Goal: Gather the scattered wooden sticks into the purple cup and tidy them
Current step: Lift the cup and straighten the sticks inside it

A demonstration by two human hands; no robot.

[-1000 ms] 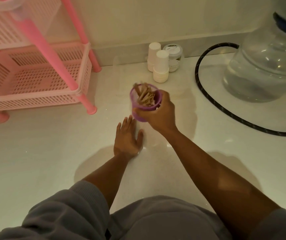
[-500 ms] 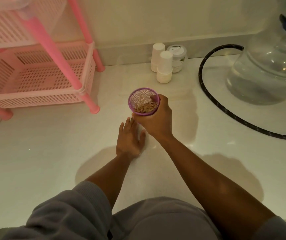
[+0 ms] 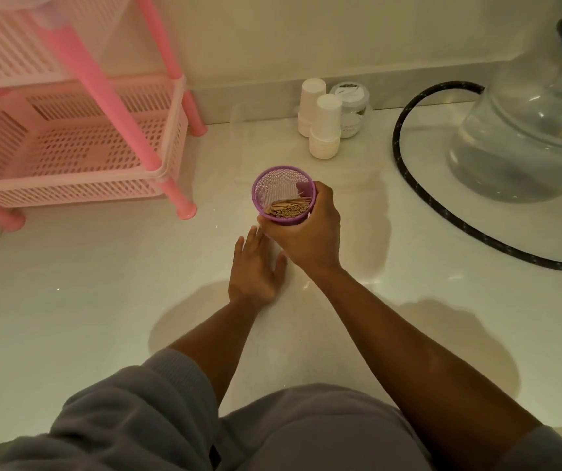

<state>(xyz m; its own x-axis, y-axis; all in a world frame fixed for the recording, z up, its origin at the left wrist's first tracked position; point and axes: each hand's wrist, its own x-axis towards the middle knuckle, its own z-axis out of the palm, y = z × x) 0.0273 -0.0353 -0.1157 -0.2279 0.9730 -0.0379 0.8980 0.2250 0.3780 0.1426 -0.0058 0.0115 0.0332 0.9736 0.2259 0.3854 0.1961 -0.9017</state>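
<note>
While the right hand (image 3: 306, 232) grips the purple cup (image 3: 283, 196) from the side, its mouth now faces up, no longer tipped as a second ago; the wooden sticks (image 3: 286, 209) have settled low inside, bundled against the near wall, so tidying seems nearly done; the left hand (image 3: 255, 266) rests flat, fingers straight, on the pale floor (image 3: 103, 283); beyond stand a pink rack (image 3: 69, 141), white cups (image 3: 323, 130), a black hose (image 3: 408, 171) and a water jug (image 3: 527, 137).

Purple cup (image 3: 281, 185) base behind right hand (image 3: 306, 232), water jug (image 3: 531, 130) and pink rack (image 3: 69, 130) cropped
</note>
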